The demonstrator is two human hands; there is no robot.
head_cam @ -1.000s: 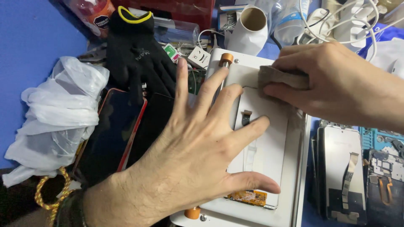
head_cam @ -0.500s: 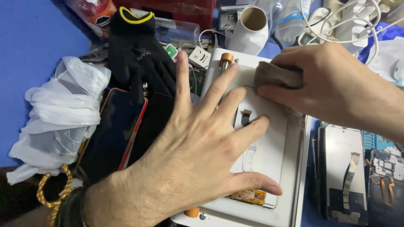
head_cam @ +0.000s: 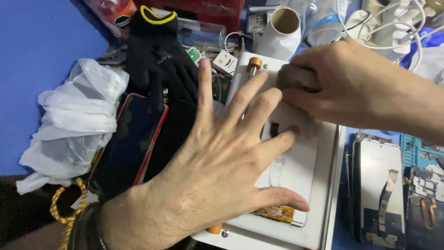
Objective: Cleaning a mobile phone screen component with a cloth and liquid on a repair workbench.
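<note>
Left hand [head_cam: 217, 176]: spread wide open, palm down, gripping nothing. Pressed flat on a white phone screen panel [head_cam: 296, 171], most likely to stop it from sliding.

Right hand [head_cam: 351, 88]: curled tight around a small grey-brown pad [head_cam: 296, 76]. Pushed down at the top end of the panel, just past the left fingertips. Probably rubbing or wiping there.

Phone screen panel: lying flat in the middle of a white metal plate [head_cam: 323, 217], partly under the left hand. Small orange part [head_cam: 277, 213] at the near end of the panel. Orange knob [head_cam: 254, 62] at the far corner of the plate.

Left of the plate: a dark phone with a red edge [head_cam: 125, 143], half under the left wrist. Black glove with a yellow cuff [head_cam: 157, 60] lying across its far end. Crumpled white plastic bag [head_cam: 74, 120] beside it, closed up, so no way to tell what is inside.

Behind the plate: a white paper cup [head_cam: 280, 34], upright, open at the top, brown inside, nothing seen in it. Clear plastic bottle [head_cam: 323, 18] next to it, too cut off to tell if full. Tangle of white cables [head_cam: 393, 28] at the far right.

Right of the plate: more phone panels [head_cam: 374, 185], stacked flat, backs up, out of the way.
</note>
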